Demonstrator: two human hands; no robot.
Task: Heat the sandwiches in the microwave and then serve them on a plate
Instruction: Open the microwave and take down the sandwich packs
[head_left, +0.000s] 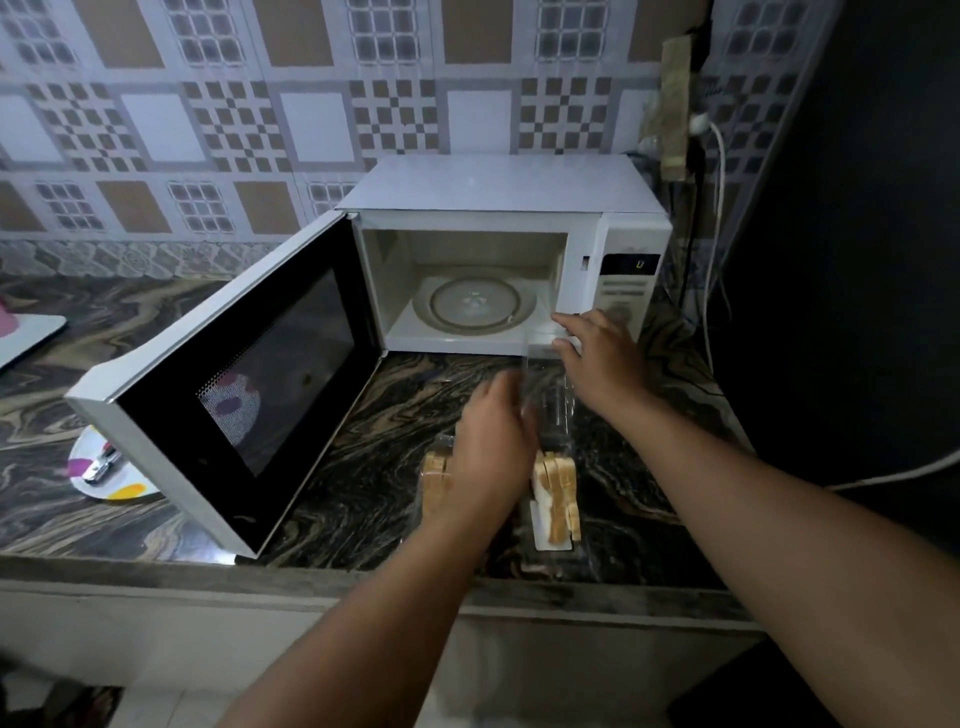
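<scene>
Microwave door's open but empty, w/ your right hand lifting the clear lid, left hand cupped over sandwiches on counter; heating & plating left.

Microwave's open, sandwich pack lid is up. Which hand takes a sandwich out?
Left, probably. The left hand sits over the sandwiches in the pack, while the right hand holds up the clear lid.

Surfaces: mostly gloss, hard finishes.
Microwave casing white painted metal by the look, smooth, satin; door glass dark and glossy, perforated mesh behind it. Turntable clear glass. Countertop polished marbled stone. Sandwich container thin clear plastic, shiny. Wall tiles glazed ceramic.
</scene>
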